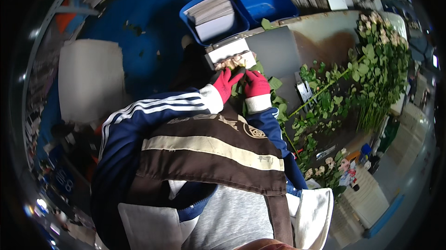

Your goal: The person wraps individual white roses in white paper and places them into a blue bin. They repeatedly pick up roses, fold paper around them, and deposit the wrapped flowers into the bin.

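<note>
Both my hands wear red gloves with dark fingertips and work close together at the edge of a bench. My left hand (224,85) bends its fingers around the stems just below a row of pale pink roses (231,62). Beside it, my right hand (257,84) is closed on the same leafy bunch, fingertips partly hidden by green leaves (274,83). The rose heads lie side by side against a white cardboard sheet (228,51). Stems and leaves hang below, between my wrists, and are partly covered by my hands.
Two blue bins (267,1) stand beyond the bench, one holding stacked cardboard sheets (212,11). A large heap of leafy roses (378,59) covers the bench's right side, with a long stem (320,92) reaching toward me. A pale covered block (90,80) stands at left.
</note>
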Action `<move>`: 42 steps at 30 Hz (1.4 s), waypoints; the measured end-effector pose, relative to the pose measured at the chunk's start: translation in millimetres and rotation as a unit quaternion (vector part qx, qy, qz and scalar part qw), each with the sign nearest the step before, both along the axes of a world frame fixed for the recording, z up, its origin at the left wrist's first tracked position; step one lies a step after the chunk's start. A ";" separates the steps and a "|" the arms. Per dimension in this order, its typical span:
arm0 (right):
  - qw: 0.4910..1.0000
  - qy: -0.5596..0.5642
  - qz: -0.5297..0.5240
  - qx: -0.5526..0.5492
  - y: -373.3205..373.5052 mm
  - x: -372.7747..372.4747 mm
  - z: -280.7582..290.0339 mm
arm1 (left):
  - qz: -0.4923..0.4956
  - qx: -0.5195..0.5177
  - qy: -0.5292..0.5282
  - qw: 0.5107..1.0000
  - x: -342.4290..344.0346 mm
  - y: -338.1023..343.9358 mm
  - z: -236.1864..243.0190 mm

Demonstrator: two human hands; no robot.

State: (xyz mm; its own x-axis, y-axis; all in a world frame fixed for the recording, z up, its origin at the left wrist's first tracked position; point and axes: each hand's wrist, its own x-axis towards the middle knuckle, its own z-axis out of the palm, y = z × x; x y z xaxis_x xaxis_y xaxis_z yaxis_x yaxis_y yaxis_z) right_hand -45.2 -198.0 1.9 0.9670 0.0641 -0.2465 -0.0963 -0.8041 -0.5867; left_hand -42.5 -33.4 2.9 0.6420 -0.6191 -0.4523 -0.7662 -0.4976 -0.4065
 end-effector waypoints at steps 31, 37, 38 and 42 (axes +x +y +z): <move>0.896 0.075 -0.421 0.120 -357.4 -203.5 80.1 | 0.007 -0.229 0.213 0.950 30.4 25.6 27.0; 0.966 -0.017 -0.234 -0.108 -449.0 -78.4 26.2 | 0.032 -0.418 0.244 0.875 42.7 27.7 27.6; 0.965 -0.105 -0.227 -0.083 -455.4 -23.5 27.4 | 0.041 -0.443 0.253 0.859 44.8 25.8 29.7; 0.844 -0.212 -0.251 -0.423 -481.2 178.9 47.6 | 0.018 -0.490 0.190 0.851 38.0 29.0 1.9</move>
State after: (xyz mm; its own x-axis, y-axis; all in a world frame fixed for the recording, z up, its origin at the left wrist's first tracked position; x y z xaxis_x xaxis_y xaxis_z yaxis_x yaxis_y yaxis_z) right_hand 133.7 -679.2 49.5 0.8332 -0.4054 0.3762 -0.4748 -0.8731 0.1108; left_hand -4.5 -4.4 4.8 0.5907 -0.8018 0.0900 -0.7273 -0.4808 0.4897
